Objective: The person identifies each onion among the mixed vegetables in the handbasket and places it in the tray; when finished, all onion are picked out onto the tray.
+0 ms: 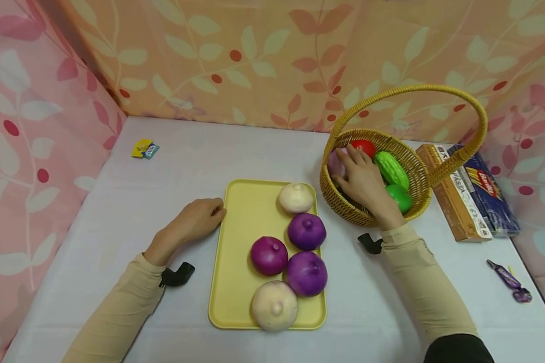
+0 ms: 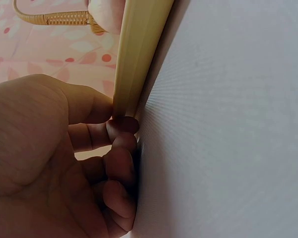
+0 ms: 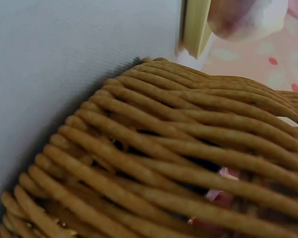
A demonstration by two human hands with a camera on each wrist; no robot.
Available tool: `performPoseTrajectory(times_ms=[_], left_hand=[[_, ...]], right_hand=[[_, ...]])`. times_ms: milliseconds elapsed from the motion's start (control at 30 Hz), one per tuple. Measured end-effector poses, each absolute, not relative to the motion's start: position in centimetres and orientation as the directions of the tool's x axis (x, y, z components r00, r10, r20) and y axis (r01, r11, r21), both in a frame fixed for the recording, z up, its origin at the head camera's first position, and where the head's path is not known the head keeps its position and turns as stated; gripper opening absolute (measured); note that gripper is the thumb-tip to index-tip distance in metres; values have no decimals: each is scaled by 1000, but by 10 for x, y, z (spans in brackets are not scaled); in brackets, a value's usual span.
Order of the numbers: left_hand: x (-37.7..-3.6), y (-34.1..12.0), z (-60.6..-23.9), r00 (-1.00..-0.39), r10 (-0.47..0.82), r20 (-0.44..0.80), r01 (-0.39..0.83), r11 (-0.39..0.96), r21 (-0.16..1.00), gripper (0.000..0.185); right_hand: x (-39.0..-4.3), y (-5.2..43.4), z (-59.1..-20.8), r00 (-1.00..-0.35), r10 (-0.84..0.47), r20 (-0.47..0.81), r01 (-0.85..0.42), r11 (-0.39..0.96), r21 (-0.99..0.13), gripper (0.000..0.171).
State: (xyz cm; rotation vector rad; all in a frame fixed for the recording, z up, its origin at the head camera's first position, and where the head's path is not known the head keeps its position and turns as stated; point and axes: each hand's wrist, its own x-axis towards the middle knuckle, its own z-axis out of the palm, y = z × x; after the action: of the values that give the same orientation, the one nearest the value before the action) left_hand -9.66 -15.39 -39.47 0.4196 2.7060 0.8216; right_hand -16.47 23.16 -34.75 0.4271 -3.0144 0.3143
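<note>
Right hand (image 1: 362, 179) inside wicker basket (image 1: 418, 174), grip curled on a pale purple onion (image 1: 335, 164). Left hand (image 1: 199, 220), grip loosely curled, touches yellow tray (image 1: 250, 212) edge on desk (image 1: 163, 191).

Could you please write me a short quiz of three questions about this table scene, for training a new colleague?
1. How many onions lie on the yellow tray?
2. True or false: the left hand rests inside the wicker basket.
3. Which thing does the right hand reach for in the basket?
A. the green cucumber
B. the pale purple onion
C. the pasta box

Key:
1. Five: three purple, two white.
2. False. Its curled fingers touch the tray's left edge, on the table.
3. B. The fingers lie on the pale purple onion; how firm the grip is cannot be told.
</note>
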Motion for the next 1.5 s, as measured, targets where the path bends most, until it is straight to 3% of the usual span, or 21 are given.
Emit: performPoseTrajectory(times_ms=[267, 500, 633, 733, 800, 933, 1100, 1333, 1500], left_hand=[[-97, -154, -393, -918, 354, -181, 194, 796, 573, 25], [-96, -154, -394, -916, 358, -179, 198, 794, 574, 25], [-96, -153, -396, -913, 361, -189, 193, 791, 580, 25], [-97, -152, -396, -914, 361, -183, 197, 792, 578, 25], [-97, -153, -396, -917, 359, -176, 202, 795, 572, 25], [-97, -154, -395, -920, 351, -173, 197, 798, 569, 26], [-96, -155, -396, -921, 348, -176, 191, 796, 575, 25], [-95, -155, -397, -918, 351, -186, 186, 794, 579, 24], [-95, -155, -394, -919, 356, -171, 201, 794, 573, 24]], right_hand=[[-160, 233, -350, -924, -254, 287, -305, 941, -147, 58], [-156, 235, -350, -938, -240, 252, -269, 959, -88, 55], [-150, 237, -345, -958, -147, 244, -188, 970, -152, 65], [-142, 236, -335, -941, -58, 332, -147, 957, -249, 70], [-134, 232, -325, -911, -55, 409, -193, 933, -304, 72], [-114, 207, -310, -852, -197, 485, -400, 842, -361, 71], [-95, 168, -311, -781, -435, 448, -596, 734, -326, 64], [-91, 134, -331, -723, -622, 301, -691, 660, -295, 65], [-91, 127, -340, -649, -719, 251, -761, 624, -181, 70]])
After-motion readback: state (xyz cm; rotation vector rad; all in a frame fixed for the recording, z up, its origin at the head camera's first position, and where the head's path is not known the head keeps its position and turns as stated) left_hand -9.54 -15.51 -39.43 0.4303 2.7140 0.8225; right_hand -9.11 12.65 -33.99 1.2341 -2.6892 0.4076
